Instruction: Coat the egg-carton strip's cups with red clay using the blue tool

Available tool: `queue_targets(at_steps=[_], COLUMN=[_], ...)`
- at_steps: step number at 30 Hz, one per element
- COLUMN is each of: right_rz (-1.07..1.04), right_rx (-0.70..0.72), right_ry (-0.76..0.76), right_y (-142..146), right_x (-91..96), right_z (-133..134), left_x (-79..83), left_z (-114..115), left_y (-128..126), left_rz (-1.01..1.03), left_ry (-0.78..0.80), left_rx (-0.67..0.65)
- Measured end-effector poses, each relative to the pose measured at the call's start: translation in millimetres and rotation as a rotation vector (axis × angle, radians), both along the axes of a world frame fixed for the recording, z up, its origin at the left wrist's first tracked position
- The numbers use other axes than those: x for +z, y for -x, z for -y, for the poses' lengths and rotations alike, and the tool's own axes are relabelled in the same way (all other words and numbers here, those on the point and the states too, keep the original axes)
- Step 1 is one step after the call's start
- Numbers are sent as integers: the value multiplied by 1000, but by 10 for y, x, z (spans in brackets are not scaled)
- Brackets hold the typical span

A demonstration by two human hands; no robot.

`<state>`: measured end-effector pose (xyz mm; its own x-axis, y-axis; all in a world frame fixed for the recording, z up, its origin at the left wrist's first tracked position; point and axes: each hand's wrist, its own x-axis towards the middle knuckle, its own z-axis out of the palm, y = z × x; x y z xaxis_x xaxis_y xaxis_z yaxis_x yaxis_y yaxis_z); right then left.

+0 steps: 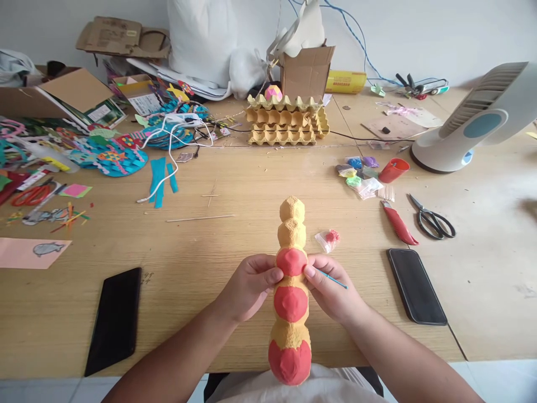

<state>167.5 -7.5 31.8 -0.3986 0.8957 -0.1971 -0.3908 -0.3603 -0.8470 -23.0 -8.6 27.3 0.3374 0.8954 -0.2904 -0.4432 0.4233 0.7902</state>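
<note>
A strip of egg carton (292,223) with a row of yellow bumps points away from me. Red clay (290,303) covers three of its bumps, those nearer to me; the far two are bare yellow. My left hand (251,285) grips the left edge, thumb against the middle red bump. On the opposite edge my right hand (333,285) is closed, its thumb at the same bump. A thin blue stick (334,279) lies across my right hand. Just beyond that hand is a small plastic bag (325,240) with a red lump of clay (333,235).
Phones lie at left (113,319) and right (417,285). Further right are a red-handled cutter (398,224), scissors (434,220), clay packets (356,176), a red cup (393,170) and a white fan (470,123). Egg cartons (285,120) stand at the back; crafts (111,154) crowd the left.
</note>
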Motion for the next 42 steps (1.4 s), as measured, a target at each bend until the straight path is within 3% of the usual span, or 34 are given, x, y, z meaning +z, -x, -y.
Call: queue_targets(at_steps=[6,9,14,20,22,26,30,35,42], right_rz=[-128,-138,60,312,300,177,70,-84,-133], right_rx=[-36,-32,12,-199,-133,62,142,93,35], right_ry=[94,114,-58,-248,-207,23,160,208,261], right_y=[54,70,16,-115,-135,-108,-39,18,30], right_x=[-9,-41,-73,-32,-16,3,1,1,30], right_z=[-9,-6,-39,-189,-208,-191,-152,-95,-51], left_x=[43,62,79,65,47,17,14,37,28], left_z=[1,4,-12,-23,-13,3,-2,-5,-16], left_y=[-11,-20,-34,-42,-51,-64,-47,-24,-29], left_rz=[108,180,230,223,169,66,81,50,57], left_ry=[-17,48,173,196,164,72,27,39,-8], left_rx=[-52,-61,-56,11,21,22,2,-22,-90])
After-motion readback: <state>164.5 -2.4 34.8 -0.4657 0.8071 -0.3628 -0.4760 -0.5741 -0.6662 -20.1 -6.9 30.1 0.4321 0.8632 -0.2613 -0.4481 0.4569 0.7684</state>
